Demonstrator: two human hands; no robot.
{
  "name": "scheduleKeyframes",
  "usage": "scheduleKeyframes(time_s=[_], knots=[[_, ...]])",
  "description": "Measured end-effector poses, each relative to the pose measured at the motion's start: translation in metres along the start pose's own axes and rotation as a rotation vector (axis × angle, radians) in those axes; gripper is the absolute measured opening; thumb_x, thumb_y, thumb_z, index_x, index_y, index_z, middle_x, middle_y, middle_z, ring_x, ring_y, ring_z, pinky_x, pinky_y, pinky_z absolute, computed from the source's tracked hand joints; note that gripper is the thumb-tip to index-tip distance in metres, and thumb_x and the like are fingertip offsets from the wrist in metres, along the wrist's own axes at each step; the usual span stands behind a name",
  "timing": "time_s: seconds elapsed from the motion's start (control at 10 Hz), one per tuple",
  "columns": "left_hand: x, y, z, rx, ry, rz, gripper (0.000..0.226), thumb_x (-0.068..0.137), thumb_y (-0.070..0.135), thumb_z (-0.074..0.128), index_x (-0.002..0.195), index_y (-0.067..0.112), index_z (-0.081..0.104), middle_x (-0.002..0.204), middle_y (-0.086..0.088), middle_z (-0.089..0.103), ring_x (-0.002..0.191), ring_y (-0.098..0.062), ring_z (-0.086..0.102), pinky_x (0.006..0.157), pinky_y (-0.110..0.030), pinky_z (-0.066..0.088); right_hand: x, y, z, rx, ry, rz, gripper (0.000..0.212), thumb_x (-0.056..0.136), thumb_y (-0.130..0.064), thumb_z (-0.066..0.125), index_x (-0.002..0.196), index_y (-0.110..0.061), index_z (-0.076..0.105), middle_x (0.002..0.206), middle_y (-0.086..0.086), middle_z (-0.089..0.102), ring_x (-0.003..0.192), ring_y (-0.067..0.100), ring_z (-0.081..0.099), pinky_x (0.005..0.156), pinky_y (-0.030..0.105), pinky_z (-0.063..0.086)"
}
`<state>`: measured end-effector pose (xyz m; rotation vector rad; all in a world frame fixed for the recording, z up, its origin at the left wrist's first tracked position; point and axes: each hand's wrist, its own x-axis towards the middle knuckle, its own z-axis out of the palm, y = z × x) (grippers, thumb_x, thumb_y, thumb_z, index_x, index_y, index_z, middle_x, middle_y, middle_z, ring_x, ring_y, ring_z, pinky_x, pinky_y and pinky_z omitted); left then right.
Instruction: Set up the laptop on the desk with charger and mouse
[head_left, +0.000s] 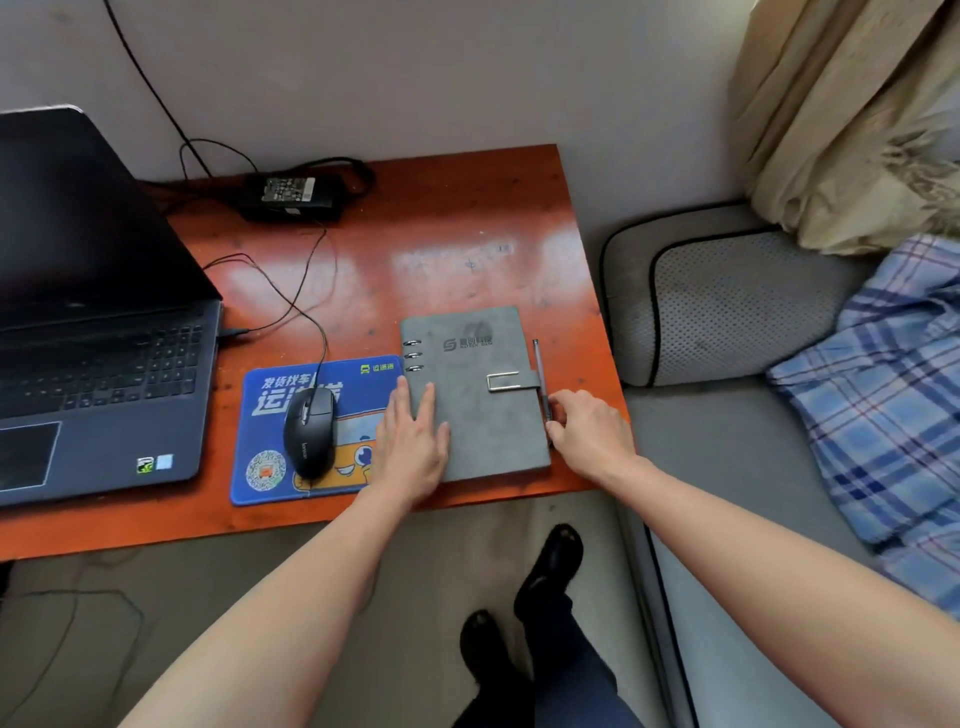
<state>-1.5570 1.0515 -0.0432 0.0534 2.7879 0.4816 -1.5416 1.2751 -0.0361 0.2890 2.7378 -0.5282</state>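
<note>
An open dark laptop (98, 332) stands at the left of the orange desk (441, 260), its screen off. A black charger brick (293, 195) lies at the back, cables running off it. A black wired mouse (310, 434) rests on a blue mouse pad (270, 415), its cord leading to the laptop's right side. A closed grey ring notebook (478, 410) lies right of the pad. My left hand (413, 447) lies flat on its left part, fingers apart. My right hand (589, 431) pinches a pen (540, 379) along the notebook's right edge.
A grey cushioned seat (727, 312) with a blue plaid cloth (893, 405) is beside the desk's right edge. A beige curtain (852, 119) hangs at the top right. My legs and black shoes (550, 566) are below the desk's front edge. Loose cables lie on the floor at left.
</note>
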Motion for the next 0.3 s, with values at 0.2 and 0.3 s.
scheduleKeyframes(time_s=[0.2, 0.3], knots=[[-0.006, -0.025, 0.025, 0.087, 0.188, 0.108, 0.058, 0.099, 0.044, 0.034, 0.152, 0.024, 0.021, 0.159, -0.015, 0.015, 0.145, -0.029, 0.020, 0.115, -0.041, 0.017, -0.009, -0.003, 0.000, -0.068, 0.061, 0.005, 0.035, 0.090, -0.036, 0.055, 0.124, -0.028, 0.058, 0.115, 0.007, 0.060, 0.104, 0.033, 0.059, 0.079, 0.037, 0.046], [-0.003, -0.030, 0.033, 0.020, 0.261, 0.121, 0.057, 0.098, 0.042, 0.032, 0.151, 0.023, 0.026, 0.158, -0.014, 0.021, 0.144, -0.029, 0.022, 0.115, -0.041, 0.017, -0.013, -0.011, -0.023, 0.093, 0.194, -0.035, 0.034, 0.090, -0.036, 0.057, 0.123, -0.026, 0.061, 0.118, 0.002, 0.062, 0.107, 0.026, 0.060, 0.086, 0.038, 0.049]])
